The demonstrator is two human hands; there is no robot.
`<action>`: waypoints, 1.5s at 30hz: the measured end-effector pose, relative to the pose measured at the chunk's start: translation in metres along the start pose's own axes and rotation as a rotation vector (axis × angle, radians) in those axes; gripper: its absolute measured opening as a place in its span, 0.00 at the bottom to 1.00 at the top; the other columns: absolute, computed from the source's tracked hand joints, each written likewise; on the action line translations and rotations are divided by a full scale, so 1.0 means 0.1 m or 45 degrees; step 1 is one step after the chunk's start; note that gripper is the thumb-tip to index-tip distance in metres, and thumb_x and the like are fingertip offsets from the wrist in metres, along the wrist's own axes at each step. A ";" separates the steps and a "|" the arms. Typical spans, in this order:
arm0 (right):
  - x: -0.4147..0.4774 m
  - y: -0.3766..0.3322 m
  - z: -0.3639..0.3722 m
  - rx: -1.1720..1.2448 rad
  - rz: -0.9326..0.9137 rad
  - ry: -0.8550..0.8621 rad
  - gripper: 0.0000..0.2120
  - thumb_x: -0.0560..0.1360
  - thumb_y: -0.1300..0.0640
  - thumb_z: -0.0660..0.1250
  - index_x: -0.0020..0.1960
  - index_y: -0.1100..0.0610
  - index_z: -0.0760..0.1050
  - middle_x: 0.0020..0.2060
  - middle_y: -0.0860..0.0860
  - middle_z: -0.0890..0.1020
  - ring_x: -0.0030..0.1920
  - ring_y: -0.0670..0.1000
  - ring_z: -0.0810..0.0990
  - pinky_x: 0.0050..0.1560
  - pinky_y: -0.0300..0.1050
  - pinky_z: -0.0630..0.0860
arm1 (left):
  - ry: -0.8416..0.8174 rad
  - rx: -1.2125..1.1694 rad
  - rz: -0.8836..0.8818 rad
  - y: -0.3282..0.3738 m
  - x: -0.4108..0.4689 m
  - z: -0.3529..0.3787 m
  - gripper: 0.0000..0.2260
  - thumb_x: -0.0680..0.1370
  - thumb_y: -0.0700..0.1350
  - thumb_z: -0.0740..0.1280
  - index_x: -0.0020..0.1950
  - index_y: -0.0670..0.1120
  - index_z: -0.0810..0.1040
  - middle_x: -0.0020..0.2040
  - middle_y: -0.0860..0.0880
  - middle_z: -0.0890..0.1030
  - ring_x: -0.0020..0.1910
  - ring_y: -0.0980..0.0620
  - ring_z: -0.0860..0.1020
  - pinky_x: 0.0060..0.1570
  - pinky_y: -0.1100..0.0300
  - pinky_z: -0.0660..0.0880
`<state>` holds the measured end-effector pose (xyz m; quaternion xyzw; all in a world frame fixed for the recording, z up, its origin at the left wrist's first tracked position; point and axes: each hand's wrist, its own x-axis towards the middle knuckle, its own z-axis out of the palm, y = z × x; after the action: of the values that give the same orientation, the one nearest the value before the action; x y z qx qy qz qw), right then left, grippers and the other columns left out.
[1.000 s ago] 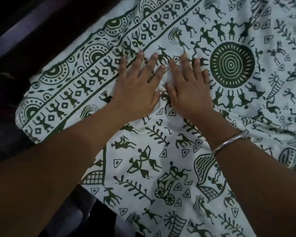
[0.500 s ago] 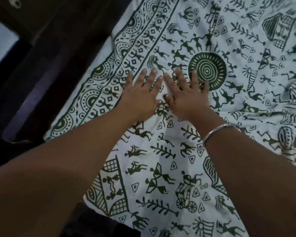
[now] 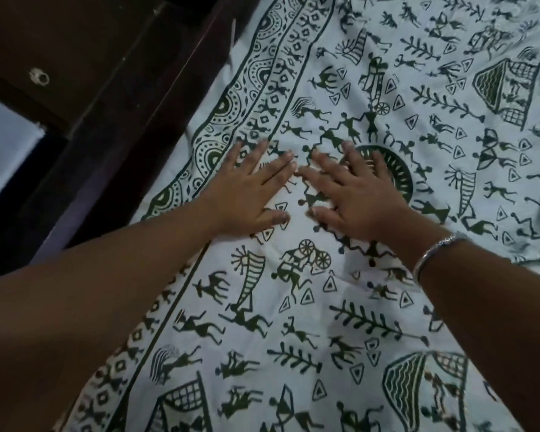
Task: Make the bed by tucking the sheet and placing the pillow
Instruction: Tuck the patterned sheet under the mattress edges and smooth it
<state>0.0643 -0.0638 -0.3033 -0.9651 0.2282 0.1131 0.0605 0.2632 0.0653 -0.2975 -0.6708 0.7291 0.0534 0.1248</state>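
A white sheet [image 3: 371,307] printed with dark green dancing figures, huts and a patterned border covers the bed and fills most of the view. My left hand [image 3: 247,191] lies flat on it near the border, fingers straight and spread. Close beside it my right hand [image 3: 356,194], with a silver bangle at the wrist, presses flat on a round green motif. Neither hand holds any cloth. No pillow is in view.
A dark wooden bed frame [image 3: 156,98] runs diagonally along the sheet's left border. Beyond it at the upper left is dark wooden furniture [image 3: 44,67] with a small round metal fitting, and a pale surface [image 3: 3,157] at the far left.
Both flat hands have slid along the sheet up the bed. The sheet's lower left corner has left the view and more of the bed frame shows.
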 end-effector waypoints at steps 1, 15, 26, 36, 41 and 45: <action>0.06 0.11 -0.02 0.019 0.041 -0.007 0.32 0.70 0.27 0.35 0.72 0.32 0.35 0.76 0.42 0.40 0.75 0.59 0.36 0.70 0.66 0.38 | -0.010 -0.002 -0.002 -0.04 0.12 -0.03 0.36 0.74 0.69 0.37 0.76 0.51 0.37 0.78 0.51 0.39 0.75 0.42 0.37 0.71 0.37 0.39; 0.75 0.71 -0.23 0.090 0.211 -0.075 0.33 0.66 0.23 0.36 0.65 0.29 0.24 0.73 0.41 0.31 0.72 0.65 0.29 0.65 0.73 0.35 | -0.090 -0.048 -0.104 -0.46 1.10 -0.30 0.37 0.68 0.74 0.37 0.73 0.61 0.32 0.76 0.54 0.33 0.74 0.37 0.35 0.70 0.39 0.36; 1.09 1.04 -0.56 0.345 0.534 0.475 0.22 0.79 0.55 0.55 0.72 0.57 0.61 0.62 0.60 0.74 0.62 0.62 0.71 0.58 0.57 0.68 | 0.287 -0.202 -0.242 -0.56 2.10 -0.79 0.26 0.80 0.52 0.57 0.76 0.47 0.54 0.65 0.40 0.72 0.61 0.39 0.71 0.53 0.46 0.70; 1.68 1.59 -0.67 0.509 0.933 0.351 0.18 0.76 0.46 0.62 0.59 0.57 0.66 0.40 0.53 0.72 0.40 0.56 0.72 0.38 0.48 0.67 | 0.171 -0.348 -0.229 -0.83 2.94 -0.92 0.17 0.81 0.49 0.58 0.70 0.52 0.63 0.58 0.41 0.74 0.52 0.40 0.75 0.43 0.52 0.69; 1.90 1.82 -0.78 0.369 0.831 0.456 0.06 0.78 0.54 0.60 0.51 0.56 0.67 0.32 0.50 0.68 0.34 0.54 0.70 0.30 0.44 0.63 | 0.451 -0.383 -0.254 -0.90 3.20 -1.03 0.07 0.79 0.44 0.60 0.55 0.42 0.70 0.48 0.40 0.78 0.45 0.41 0.76 0.37 0.53 0.68; 2.00 2.00 -0.89 0.435 0.898 0.730 0.11 0.78 0.56 0.58 0.59 0.58 0.68 0.42 0.54 0.77 0.41 0.56 0.74 0.37 0.46 0.66 | 0.616 -0.297 -0.196 -0.97 3.26 -1.05 0.12 0.79 0.47 0.57 0.55 0.43 0.75 0.52 0.41 0.74 0.50 0.41 0.73 0.46 0.49 0.69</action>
<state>0.1648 -0.3416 -0.2799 -0.7974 0.5643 -0.1830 0.1107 0.3256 -0.2842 -0.2698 -0.7271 0.6737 -0.0344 -0.1275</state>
